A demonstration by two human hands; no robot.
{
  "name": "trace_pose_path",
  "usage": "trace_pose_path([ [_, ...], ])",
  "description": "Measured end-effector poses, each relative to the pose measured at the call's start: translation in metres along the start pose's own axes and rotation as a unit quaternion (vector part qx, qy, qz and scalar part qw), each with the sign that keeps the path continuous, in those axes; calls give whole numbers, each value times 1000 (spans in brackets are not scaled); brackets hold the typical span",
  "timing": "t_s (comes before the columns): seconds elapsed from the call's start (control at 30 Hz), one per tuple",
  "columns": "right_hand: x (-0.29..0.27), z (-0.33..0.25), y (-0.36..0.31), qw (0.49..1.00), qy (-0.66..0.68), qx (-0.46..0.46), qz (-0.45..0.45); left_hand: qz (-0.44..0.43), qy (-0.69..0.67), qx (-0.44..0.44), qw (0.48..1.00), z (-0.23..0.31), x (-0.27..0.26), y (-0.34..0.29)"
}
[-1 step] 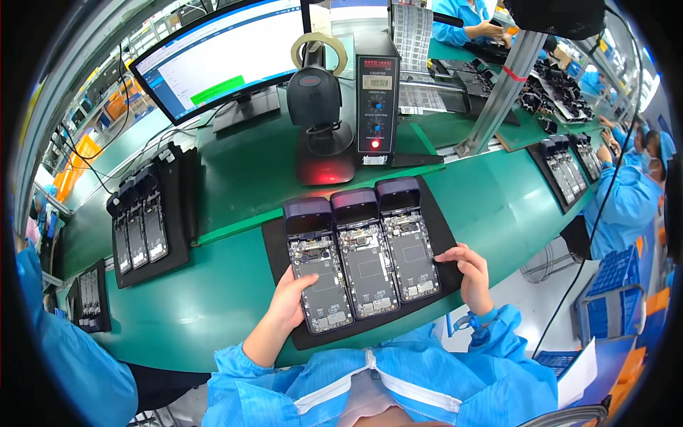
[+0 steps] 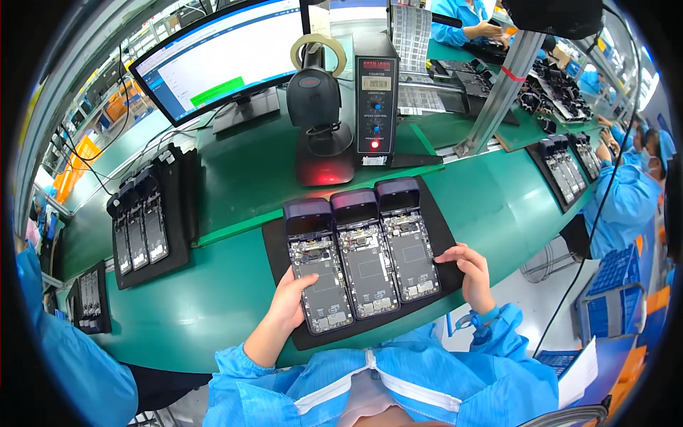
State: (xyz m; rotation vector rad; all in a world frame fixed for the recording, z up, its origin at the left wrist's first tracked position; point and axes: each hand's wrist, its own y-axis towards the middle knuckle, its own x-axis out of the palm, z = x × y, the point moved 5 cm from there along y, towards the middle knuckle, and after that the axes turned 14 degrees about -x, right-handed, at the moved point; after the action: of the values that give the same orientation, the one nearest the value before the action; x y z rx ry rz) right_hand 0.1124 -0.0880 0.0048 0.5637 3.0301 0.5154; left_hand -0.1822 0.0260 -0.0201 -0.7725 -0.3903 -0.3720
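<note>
Black mat (image 2: 435, 222) between the hands bears three opened phones (image 2: 368, 274) side by side, long axes running away from the body, tops leaning slightly left. The left hand (image 2: 288, 300) lays its thumb over the left phone (image 2: 326, 290); hidden fingers leave its grip uncertain. The right hand (image 2: 471, 274), loosely curled and empty, points at the right phone's (image 2: 413, 262) outer edge.
</note>
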Motion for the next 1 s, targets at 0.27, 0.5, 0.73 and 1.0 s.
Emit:
trace_pose_path([
  [0.27,-19,-34,135,957,-249,-138,48,-88,-184,-63,977,7,-11,0],
  [0.5,10,-5,222,983,-95,-53,149,-314,-248,1,916,22,5,-14],
  [0.73,34,3,236,977,-76,-70,184,-334,-164,36,928,25,19,-31],
  [1.0,158,10,194,995,95,5,-39,-219,-162,80,959,58,28,-8],
])
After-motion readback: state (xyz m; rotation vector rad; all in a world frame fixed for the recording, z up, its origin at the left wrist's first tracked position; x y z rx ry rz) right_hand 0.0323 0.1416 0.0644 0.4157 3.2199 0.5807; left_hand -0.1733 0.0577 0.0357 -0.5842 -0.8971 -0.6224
